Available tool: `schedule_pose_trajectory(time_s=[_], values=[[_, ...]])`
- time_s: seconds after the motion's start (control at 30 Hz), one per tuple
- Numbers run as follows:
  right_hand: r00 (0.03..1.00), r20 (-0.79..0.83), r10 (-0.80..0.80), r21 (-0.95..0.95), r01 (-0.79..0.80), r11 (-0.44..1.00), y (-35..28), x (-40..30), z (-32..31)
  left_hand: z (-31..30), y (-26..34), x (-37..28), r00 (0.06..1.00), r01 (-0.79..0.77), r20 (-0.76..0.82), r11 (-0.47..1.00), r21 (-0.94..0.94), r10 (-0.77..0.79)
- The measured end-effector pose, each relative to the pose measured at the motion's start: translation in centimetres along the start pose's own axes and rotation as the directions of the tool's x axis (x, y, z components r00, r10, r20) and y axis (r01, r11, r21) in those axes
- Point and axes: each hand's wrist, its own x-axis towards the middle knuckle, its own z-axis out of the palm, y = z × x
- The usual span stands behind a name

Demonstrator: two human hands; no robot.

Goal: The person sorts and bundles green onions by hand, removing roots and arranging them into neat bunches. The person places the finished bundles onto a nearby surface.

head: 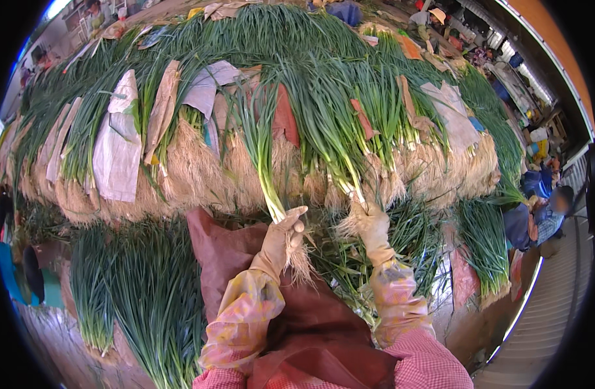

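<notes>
My gloved left hand (pixel 281 239) grips a few green onions (pixel 266 180) low on their white stems. Their pale roots hang below my fingers, and the green leaves reach up over the heap. To the right, my gloved right hand (pixel 372 223) is closed around the root end of another green onion (pixel 352 175), whose leaves lie on the pile. Just beyond both hands stretches a long heap of green onions (pixel 321 112), its fringe of roots (pixel 193 155) facing me. A dark red apron (pixel 317 321) covers my lap.
Pale sacking strips (pixel 118 146) and a red-brown sheet (pixel 283 116) lie among the heap. More green onion bundles rest on the floor at left (pixel 151 291) and right (pixel 482 243). Loose leaves (pixel 348 262) litter the ground between. A seated person (pixel 545 214) is at right; others sit farther back.
</notes>
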Motion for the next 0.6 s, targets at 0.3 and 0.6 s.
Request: schedule_pose_trajectory(time_s=[0.3, 0.6], values=[[0.857, 0.099, -0.505, -0.31, 0.509, 0.803, -3.7, -6.5, 3.9, -0.7, -1.8, 1.2, 0.997, 0.055, -0.053, 0.998, 0.018, -0.054], [0.819, 0.173, -0.548, -0.207, 0.574, 0.792, -5.6, -8.4, 4.3, -2.2, -2.8, 1.7, 0.993, -0.007, -0.12, 0.998, 0.061, 0.015]])
